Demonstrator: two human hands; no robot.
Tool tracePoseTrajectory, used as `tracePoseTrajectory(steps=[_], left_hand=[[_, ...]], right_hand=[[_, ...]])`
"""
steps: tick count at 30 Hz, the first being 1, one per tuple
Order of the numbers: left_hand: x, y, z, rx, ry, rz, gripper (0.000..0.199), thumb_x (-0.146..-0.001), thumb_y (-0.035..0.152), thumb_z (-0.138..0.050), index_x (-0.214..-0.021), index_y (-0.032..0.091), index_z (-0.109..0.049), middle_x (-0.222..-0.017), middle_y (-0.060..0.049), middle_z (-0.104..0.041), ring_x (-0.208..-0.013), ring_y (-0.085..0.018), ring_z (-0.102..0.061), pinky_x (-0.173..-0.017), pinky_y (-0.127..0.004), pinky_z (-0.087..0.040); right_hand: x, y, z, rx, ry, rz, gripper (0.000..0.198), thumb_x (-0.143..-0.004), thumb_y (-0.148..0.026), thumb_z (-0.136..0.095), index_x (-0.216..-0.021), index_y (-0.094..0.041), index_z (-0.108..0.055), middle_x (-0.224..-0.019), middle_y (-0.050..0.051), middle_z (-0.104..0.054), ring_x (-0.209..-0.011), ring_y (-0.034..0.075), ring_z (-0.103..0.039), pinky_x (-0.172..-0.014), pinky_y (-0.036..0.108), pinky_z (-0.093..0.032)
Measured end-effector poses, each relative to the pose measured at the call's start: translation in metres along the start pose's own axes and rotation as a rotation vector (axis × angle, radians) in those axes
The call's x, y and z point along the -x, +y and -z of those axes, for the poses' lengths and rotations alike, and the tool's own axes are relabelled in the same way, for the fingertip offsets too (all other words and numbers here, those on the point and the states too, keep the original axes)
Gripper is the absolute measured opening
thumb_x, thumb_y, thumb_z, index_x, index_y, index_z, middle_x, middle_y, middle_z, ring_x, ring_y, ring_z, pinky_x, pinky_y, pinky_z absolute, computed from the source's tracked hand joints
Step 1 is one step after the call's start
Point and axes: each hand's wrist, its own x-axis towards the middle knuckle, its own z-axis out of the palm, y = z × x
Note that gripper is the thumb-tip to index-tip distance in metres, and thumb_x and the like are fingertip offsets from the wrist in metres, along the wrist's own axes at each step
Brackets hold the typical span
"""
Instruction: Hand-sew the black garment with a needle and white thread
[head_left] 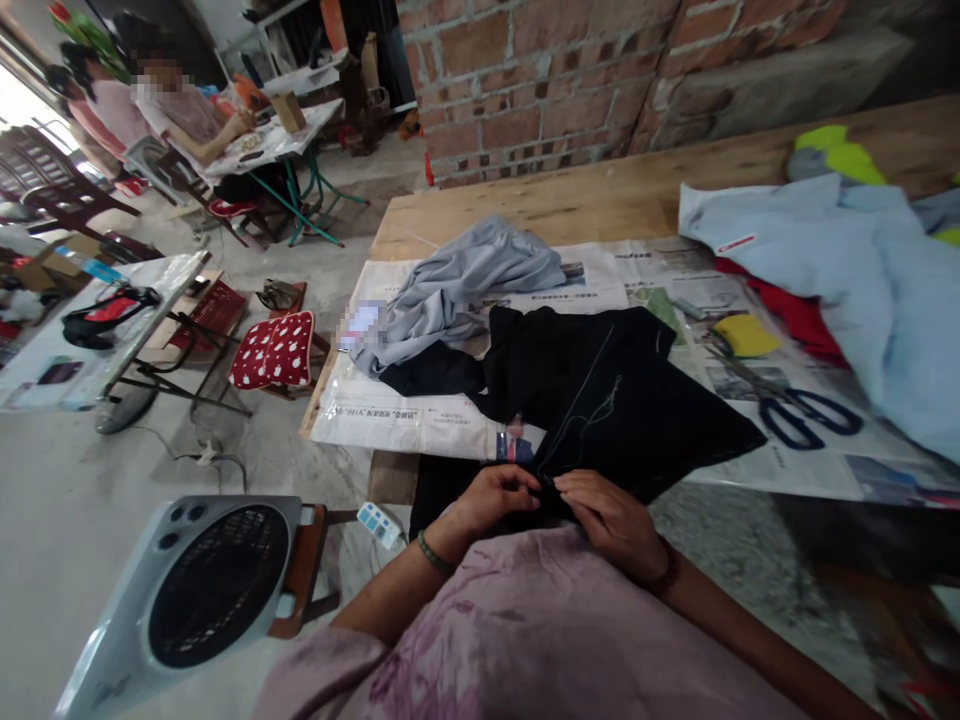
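Black cloth (600,370) spreads over the newspaper-covered table and hangs off its front edge towards my lap. My left hand (495,500) pinches the cloth's near edge with thumb and fingertips. Close on its right, my right hand (611,515) is closed on the same edge, fingers bent. Between the fingertips is a small dark spot of cloth; whether a needle is there I cannot make out. A loose pale thread (600,410) runs in curls across the black cloth. Dark-handled scissors (799,415) lie to the right.
Grey cloth (480,275) and a phone (364,325) lie at the table's left. Light-blue cloth (832,250) covers the right, near a yellow piece (746,336). A box fan (202,590) stands at lower left, beside a power strip (380,525). People sit at a far table (322,115).
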Motion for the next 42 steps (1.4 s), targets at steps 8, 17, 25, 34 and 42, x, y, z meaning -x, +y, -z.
tracePoseTrajectory(steps=[8, 17, 25, 34, 42], left_hand=[[0.006, 0.009, -0.005, -0.191, 0.098, -0.096, 0.018, -0.060, 0.025, -0.069, -0.072, 0.012, -0.067, -0.065, 0.000, -0.058, -0.063, -0.010, -0.051, -0.063, -0.023, -0.039], [0.008, 0.008, -0.012, -0.776, 0.215, -0.518, 0.018, -0.069, 0.029, -0.065, -0.081, 0.016, -0.068, -0.080, -0.005, -0.059, -0.075, -0.015, -0.054, -0.073, -0.026, -0.044], [0.001, 0.001, -0.015, -0.820, 0.258, -0.560, 0.012, -0.071, 0.014, -0.056, -0.073, 0.017, -0.068, -0.073, -0.004, -0.060, -0.073, -0.014, -0.055, -0.070, -0.024, -0.044], [-0.003, -0.004, -0.014, -0.681, 0.244, -0.477, 0.008, -0.068, 0.014, -0.058, -0.068, 0.017, -0.065, -0.071, -0.002, -0.061, -0.071, -0.013, -0.054, -0.070, -0.024, -0.043], [-0.009, -0.007, -0.016, -0.433, 0.240, -0.307, 0.008, -0.066, 0.014, -0.054, -0.070, 0.014, -0.062, -0.065, 0.001, -0.057, -0.063, -0.010, -0.049, -0.062, -0.021, -0.039]], right_hand=[[-0.003, -0.004, 0.002, -0.002, 0.025, -0.006, 0.015, -0.083, -0.012, -0.049, -0.093, -0.020, -0.058, -0.091, 0.004, -0.066, -0.089, 0.015, -0.062, -0.077, 0.032, -0.055], [-0.005, -0.005, -0.001, 0.016, 0.030, 0.008, 0.014, -0.084, -0.014, -0.048, -0.091, -0.021, -0.058, -0.089, 0.003, -0.066, -0.086, 0.015, -0.062, -0.074, 0.031, -0.055], [-0.005, -0.006, -0.004, -0.027, 0.043, -0.019, 0.014, -0.082, -0.011, -0.050, -0.091, -0.020, -0.056, -0.088, 0.004, -0.064, -0.084, 0.014, -0.061, -0.074, 0.030, -0.054], [-0.016, -0.009, -0.007, -0.035, 0.011, -0.019, 0.013, -0.083, -0.011, -0.046, -0.089, -0.020, -0.054, -0.080, 0.004, -0.060, -0.077, 0.014, -0.056, -0.070, 0.030, -0.051], [-0.017, -0.005, -0.012, 0.048, 0.017, 0.066, 0.017, -0.083, -0.008, -0.041, -0.090, -0.019, -0.052, -0.081, 0.005, -0.058, -0.079, 0.015, -0.054, -0.072, 0.032, -0.050]])
